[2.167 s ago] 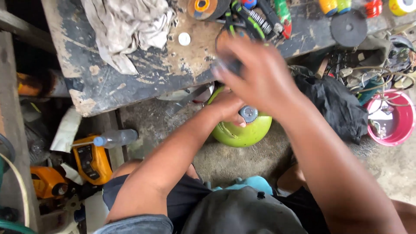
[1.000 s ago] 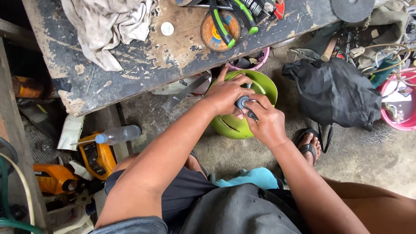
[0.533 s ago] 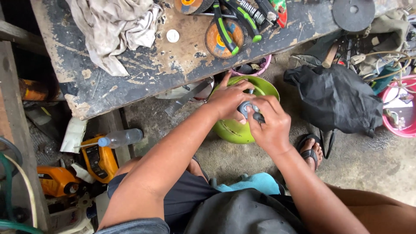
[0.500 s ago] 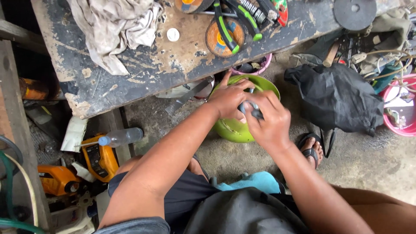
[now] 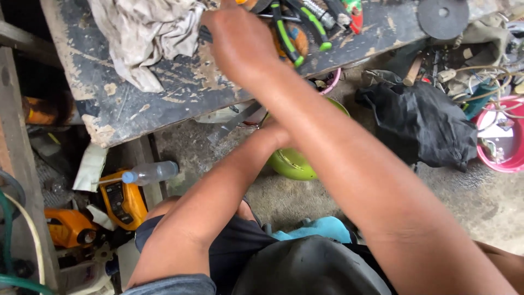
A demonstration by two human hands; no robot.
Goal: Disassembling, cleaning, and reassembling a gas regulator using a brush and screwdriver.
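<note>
The green bowl [image 5: 292, 164] is sitting on the concrete floor [image 5: 305, 199] below the scarred workbench [image 5: 180, 90], my left hand [image 5: 281, 134] touching it, my right hand [image 5: 240, 41] reaching over that bench, fingers hidden, grip untellable.

The workbench [image 5: 180, 93] is rough wood, its dark paint chipped and matt. The rag [image 5: 144, 38] on it is crumpled cloth, dull and stained. The pliers [image 5: 297, 30] have smooth green and black plastic grips. The green bowl [image 5: 295, 163] is glossy plastic. The black bag [image 5: 423, 128] looks like soft matt fabric. The bottle [image 5: 148, 172] is clear plastic. The floor [image 5: 458, 202] is rough concrete.
</note>
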